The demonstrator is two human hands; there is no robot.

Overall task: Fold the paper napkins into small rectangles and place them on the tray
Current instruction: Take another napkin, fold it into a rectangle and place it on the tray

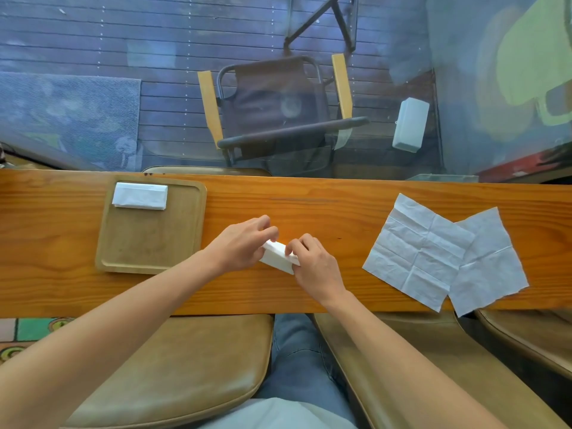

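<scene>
I count four napkins: one folded napkin on the tray (140,196), one folded napkin in my hands (277,256), and two flat napkins, one (416,252) overlapping the other (489,261), on the counter (309,199). One tray (148,243). One white box (410,125) beyond.

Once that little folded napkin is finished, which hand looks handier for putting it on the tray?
Probably the left hand. It already holds the folded napkin and sits on the side of the tray, which has bare space below the first napkin.
</scene>
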